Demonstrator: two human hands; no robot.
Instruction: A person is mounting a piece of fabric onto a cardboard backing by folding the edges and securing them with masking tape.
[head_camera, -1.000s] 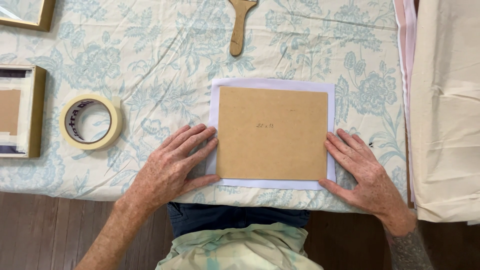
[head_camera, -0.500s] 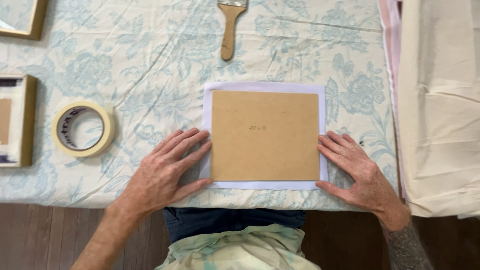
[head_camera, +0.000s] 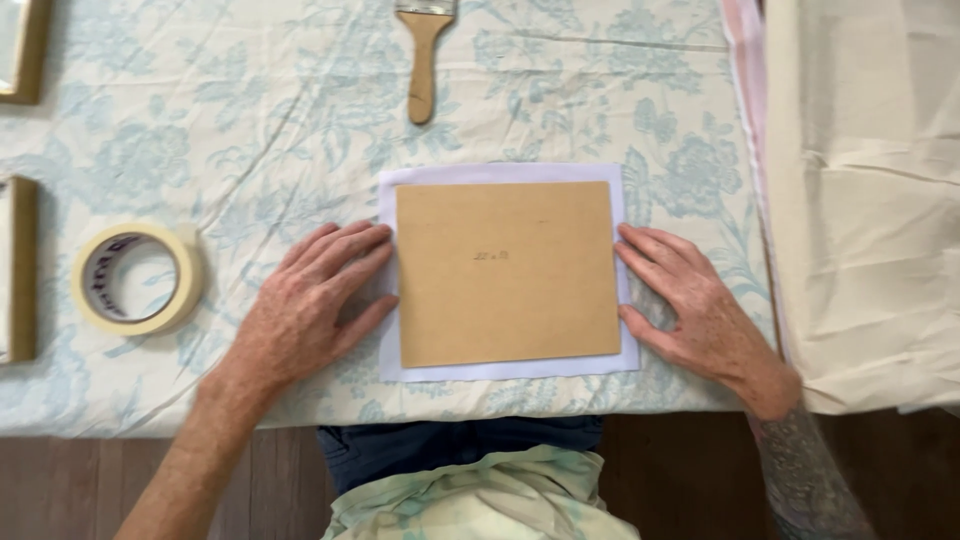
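Note:
A brown rectangular board (head_camera: 507, 272) lies on a slightly larger white sheet (head_camera: 503, 173) near the table's front edge. My left hand (head_camera: 312, 305) rests flat beside the board's left edge, fingers spread, fingertips touching the white sheet. Flat at the board's right edge lies my right hand (head_camera: 688, 300), its fingers on the sheet's margin. Neither hand grips anything.
A roll of cream masking tape (head_camera: 137, 277) sits to the left. A wooden-handled brush (head_camera: 424, 55) lies at the back centre. Wooden picture frames (head_camera: 18, 268) stand at the left edge. Folded cream cloth (head_camera: 868, 200) covers the right side. The table wears a floral cloth (head_camera: 250, 130).
The view has drifted so everything sits further left and lower in frame. Both hands stay flat at the board's sides; board and sheet have not visibly shifted on the cloth.

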